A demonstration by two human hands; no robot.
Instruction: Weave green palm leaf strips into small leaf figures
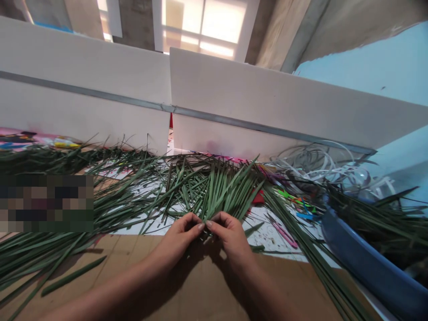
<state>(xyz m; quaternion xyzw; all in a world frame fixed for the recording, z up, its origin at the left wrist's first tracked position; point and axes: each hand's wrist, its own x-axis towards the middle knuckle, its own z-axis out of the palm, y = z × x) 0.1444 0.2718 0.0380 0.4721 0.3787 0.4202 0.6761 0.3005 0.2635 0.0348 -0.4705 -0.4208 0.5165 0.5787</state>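
Both hands meet at the middle of the view, thumbs nearly touching. My left hand (186, 231) is closed in a pinch at the near end of a fanned bunch of long green leaf strips (222, 189). Beside it my right hand (230, 232) pinches the same end, thumb and fingers pressed together. The strips spread away from me beyond the fingers. Exactly how they are joined at the fingertips is hidden. Under my forearms lies a sheet of brown cardboard (200, 285).
Loose leaf strips (123, 203) cover the left side. Pink-handled scissors (283, 231) lie to the right, with a blue basin (364, 263) full of leaves beyond. White plastic straps (334, 165) are coiled behind. White panels (267, 100) stand across the back. A blurred patch hides part of the left.
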